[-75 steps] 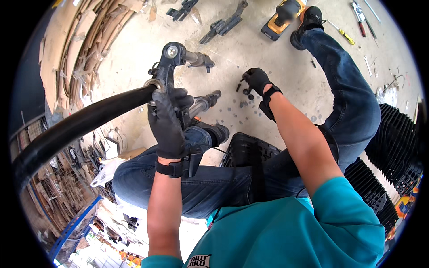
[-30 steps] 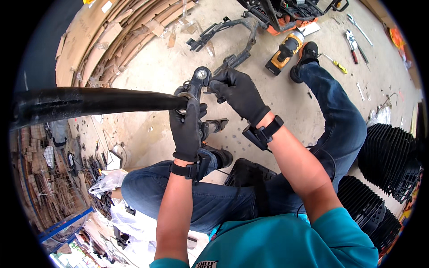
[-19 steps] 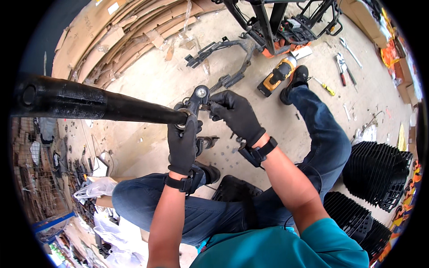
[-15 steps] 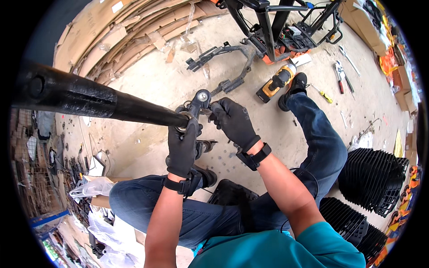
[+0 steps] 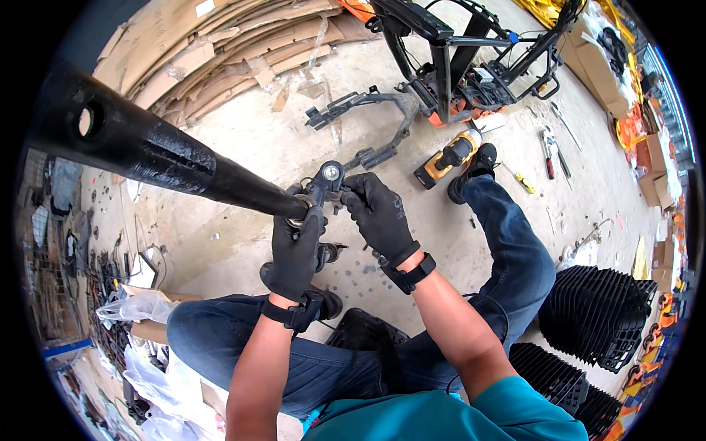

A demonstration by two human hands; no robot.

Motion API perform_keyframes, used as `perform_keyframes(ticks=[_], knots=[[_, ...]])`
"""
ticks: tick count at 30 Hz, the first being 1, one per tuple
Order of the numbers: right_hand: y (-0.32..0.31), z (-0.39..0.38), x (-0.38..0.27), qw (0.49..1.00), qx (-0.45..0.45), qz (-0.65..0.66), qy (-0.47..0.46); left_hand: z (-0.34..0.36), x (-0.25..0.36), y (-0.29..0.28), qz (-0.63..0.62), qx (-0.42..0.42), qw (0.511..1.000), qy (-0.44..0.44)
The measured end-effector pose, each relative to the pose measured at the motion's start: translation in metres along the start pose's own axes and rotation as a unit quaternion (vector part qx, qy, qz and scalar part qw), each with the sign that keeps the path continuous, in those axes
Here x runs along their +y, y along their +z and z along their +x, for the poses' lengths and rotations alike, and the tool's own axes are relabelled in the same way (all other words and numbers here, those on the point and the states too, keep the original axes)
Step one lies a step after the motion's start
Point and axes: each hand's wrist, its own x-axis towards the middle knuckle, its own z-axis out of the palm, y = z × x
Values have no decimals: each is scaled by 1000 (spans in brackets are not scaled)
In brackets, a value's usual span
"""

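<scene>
A long black metal tube slants in from the upper left, with a round hole near its close end. At its lower end a shiny metal ring encircles it, beside a dark bracket bearing a silver bolt head. My left hand, in a black glove, is wrapped round the tube's lower end just below the ring. Close by the bracket's right side, my gloved right hand has its fingers pinched together. Whatever those fingertips hold is hidden.
A yellow and black cordless power tool lies by my right shoe. Beyond it stands a black vehicle frame, a loose dark frame piece beside it. Pliers and a screwdriver lie right; flattened cardboard is stacked far left.
The tube has turned slightly and its close end looks larger, its hole now showing light through. Both hands keep their places at the bracket while the whole view has shifted a little.
</scene>
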Motion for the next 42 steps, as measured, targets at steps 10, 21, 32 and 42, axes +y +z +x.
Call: perform_keyframes(ticks=[10,21,32,42], knots=[[-1,0,7,991,-12,76,107,2,6,4,10,8,999,31],[7,2,9,991,41,-85,-91,5,-10,-5,86,22,988,123],[3,-3,4,994,15,72,77,3,-1,0,92,23,988,120],[3,5,11,995,-44,55,71,3,2,1,95,17,989,112]])
